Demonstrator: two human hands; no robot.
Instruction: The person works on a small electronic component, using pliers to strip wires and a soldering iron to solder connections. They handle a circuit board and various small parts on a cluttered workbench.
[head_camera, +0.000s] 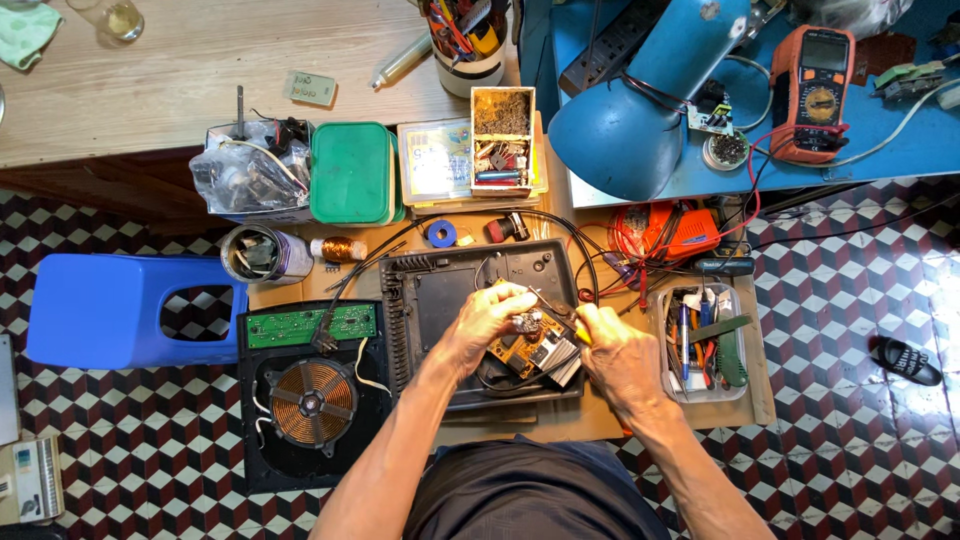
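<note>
Both forearms reached forward over the lap to a small circuit board (533, 345) held above the black plastic casing (440, 300) on the low wooden desk (300, 285). Left hand (487, 318) curled around the board's upper edge, fingers closed on it. Right hand (620, 355) was closed on a yellow-handled tool (578, 333), its tip at the board. Left of the casing lay a copper induction coil (312, 390) under a green circuit board (310, 325). To the right sat a clear tray of tools (705, 345); a blue lamp (640, 110) and an orange multimeter (815, 90) stood beyond
</note>
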